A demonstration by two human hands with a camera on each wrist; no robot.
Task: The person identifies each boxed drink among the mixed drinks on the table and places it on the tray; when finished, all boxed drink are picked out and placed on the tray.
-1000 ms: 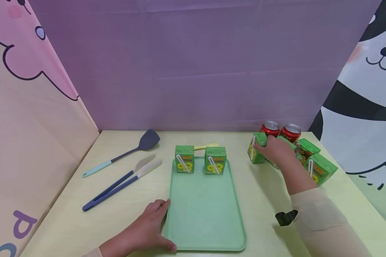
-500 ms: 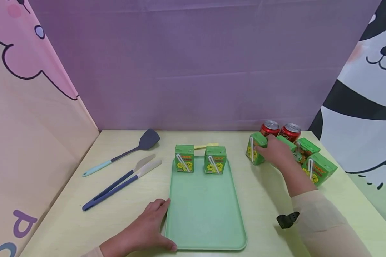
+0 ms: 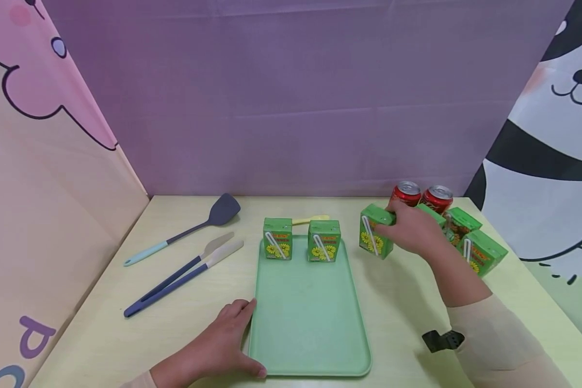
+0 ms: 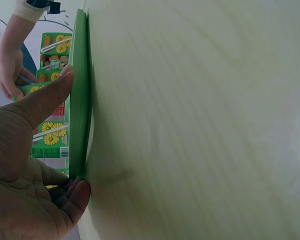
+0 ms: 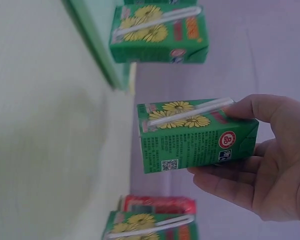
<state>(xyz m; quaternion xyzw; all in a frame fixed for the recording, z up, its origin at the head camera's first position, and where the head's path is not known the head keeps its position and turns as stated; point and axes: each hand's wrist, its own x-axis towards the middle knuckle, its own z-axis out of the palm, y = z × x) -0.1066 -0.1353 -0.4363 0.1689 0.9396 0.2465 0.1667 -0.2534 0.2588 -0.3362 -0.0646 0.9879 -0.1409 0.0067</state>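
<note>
A green drink carton [image 3: 372,237] with yellow flowers and a white straw is held by my right hand [image 3: 413,229], thumb on the straw side and fingers behind. In the right wrist view this carton [image 5: 197,137] hangs beside the table surface, apart from it. My left hand [image 3: 218,342] holds the near left corner of a pale green tray [image 3: 310,323]. Its thumb lies on the near edge and its fingers on the left side, at the rim [image 4: 79,100] in the left wrist view. Two matching cartons, left [image 3: 277,242] and right [image 3: 324,245], stand upright at the tray's far end.
More green cartons [image 3: 482,250] cluster at the right, with two red cans [image 3: 437,199] behind them. On the left lie a dark spatula [image 3: 224,210] with a light blue handle and blue-handled tongs [image 3: 174,283]. A yellow utensil [image 3: 311,220] lies behind the tray.
My right hand has lifted the carton away from the cluster and brought it left and nearer, toward the tray. The left hand and tray stay in place.
</note>
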